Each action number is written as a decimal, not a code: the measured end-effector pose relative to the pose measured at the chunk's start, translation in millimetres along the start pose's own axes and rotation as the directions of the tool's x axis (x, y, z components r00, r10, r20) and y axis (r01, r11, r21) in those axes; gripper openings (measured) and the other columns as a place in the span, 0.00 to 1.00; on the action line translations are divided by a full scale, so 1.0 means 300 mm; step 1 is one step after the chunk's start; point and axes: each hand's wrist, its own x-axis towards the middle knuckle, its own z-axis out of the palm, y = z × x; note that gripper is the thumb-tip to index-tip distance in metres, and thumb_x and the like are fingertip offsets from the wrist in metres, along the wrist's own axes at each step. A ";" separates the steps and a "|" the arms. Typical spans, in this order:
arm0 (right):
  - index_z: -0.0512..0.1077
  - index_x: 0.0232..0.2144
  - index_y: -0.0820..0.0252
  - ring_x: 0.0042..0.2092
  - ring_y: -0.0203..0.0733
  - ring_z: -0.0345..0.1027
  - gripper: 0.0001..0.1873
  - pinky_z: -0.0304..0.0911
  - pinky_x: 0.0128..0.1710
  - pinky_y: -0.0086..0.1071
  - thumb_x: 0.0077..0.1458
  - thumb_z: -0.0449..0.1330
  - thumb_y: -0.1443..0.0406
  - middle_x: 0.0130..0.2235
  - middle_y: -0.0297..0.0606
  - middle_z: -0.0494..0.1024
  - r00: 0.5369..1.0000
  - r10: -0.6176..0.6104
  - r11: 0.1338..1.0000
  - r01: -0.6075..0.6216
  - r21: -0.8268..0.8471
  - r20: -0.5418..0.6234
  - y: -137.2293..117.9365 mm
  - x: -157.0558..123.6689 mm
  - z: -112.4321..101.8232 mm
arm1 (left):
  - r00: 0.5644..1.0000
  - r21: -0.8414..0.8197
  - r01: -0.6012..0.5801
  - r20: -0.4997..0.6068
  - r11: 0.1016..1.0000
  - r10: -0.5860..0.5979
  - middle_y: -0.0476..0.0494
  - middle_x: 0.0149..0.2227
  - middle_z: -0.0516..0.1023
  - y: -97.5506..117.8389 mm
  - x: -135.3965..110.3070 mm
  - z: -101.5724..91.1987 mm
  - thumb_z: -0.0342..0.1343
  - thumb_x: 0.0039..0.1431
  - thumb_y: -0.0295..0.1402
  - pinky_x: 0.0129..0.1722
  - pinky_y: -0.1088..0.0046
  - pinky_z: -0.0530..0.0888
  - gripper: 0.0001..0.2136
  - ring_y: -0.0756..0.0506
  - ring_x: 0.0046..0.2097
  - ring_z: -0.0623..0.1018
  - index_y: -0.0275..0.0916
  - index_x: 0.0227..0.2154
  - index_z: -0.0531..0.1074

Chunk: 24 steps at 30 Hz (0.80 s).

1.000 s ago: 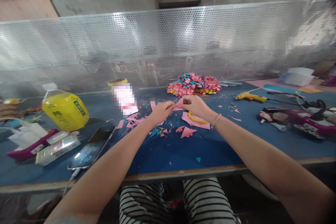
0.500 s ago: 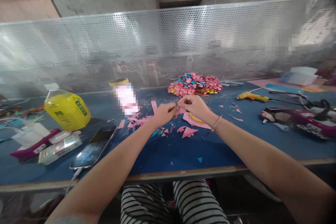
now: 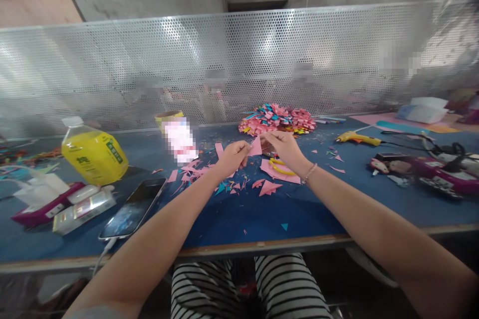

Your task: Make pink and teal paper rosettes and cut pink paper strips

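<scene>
A small piece of pink paper [image 3: 256,146] is held up over the middle of the table between my hands. My left hand [image 3: 235,156] pinches its left side with closed fingers. The fingertips of my right hand [image 3: 281,143] are closed on its upper right edge. Just below my right hand, yellow-handled scissors [image 3: 279,167] lie on a larger pink sheet [image 3: 294,178]; their blades are hard to make out. Pink scraps [image 3: 194,172] lie left of my left hand, and a cut pink piece [image 3: 269,188] with a jagged edge lies nearer me.
Behind my hands is a pile of pink, blue and yellow paper pieces [image 3: 273,117]. A yellow glue gun [image 3: 357,138] with cables lies right. Leftward are a phone [image 3: 134,208], a jug of yellow liquid [image 3: 95,154] and a lit, blurred screen [image 3: 179,140]. A perforated metal screen [image 3: 239,50] stands behind.
My hands have moved slightly apart, and the pink paper between them now shows upright. More of the yellow-handled scissors is visible below my right hand.
</scene>
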 end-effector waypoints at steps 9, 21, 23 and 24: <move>0.69 0.24 0.59 0.28 0.34 0.67 0.12 0.66 0.34 0.33 0.36 0.64 0.60 0.25 0.32 0.72 0.984 0.118 0.977 -0.140 0.162 0.136 0.014 -0.010 0.044 | 0.980 -0.166 0.008 -0.196 0.986 -0.041 0.52 0.14 0.67 0.020 -0.006 0.002 0.47 0.50 0.32 0.17 0.78 0.63 0.10 0.53 0.15 0.66 0.36 0.17 0.64; 0.67 0.27 0.60 0.27 0.33 0.64 0.10 0.62 0.29 0.30 0.40 0.61 0.62 0.25 0.32 0.71 0.998 0.041 0.999 -0.042 0.029 0.049 0.032 -0.004 0.043 | 0.949 0.060 -0.171 -0.259 0.983 0.181 0.45 0.32 0.74 -0.022 0.010 0.018 0.53 0.45 0.25 0.39 0.70 0.72 0.07 0.49 0.35 0.75 0.37 0.30 0.69; 0.67 0.27 0.60 0.28 0.33 0.64 0.10 0.61 0.31 0.30 0.40 0.61 0.62 0.26 0.33 0.70 1.000 -0.009 1.000 0.009 0.005 0.021 0.035 -0.002 0.041 | 0.965 -0.032 -0.186 -0.193 0.982 0.176 0.42 0.37 0.75 -0.029 0.010 0.029 0.55 0.44 0.27 0.40 0.68 0.72 0.12 0.48 0.37 0.75 0.36 0.35 0.68; 0.67 0.27 0.61 0.29 0.33 0.64 0.10 0.61 0.32 0.30 0.40 0.61 0.62 0.27 0.33 0.70 0.999 -0.033 0.999 0.033 -0.003 0.015 0.036 -0.001 0.039 | 0.969 -0.061 -0.182 -0.179 0.981 0.169 0.41 0.39 0.74 -0.033 0.010 0.032 0.56 0.44 0.28 0.40 0.68 0.72 0.14 0.47 0.38 0.75 0.35 0.37 0.68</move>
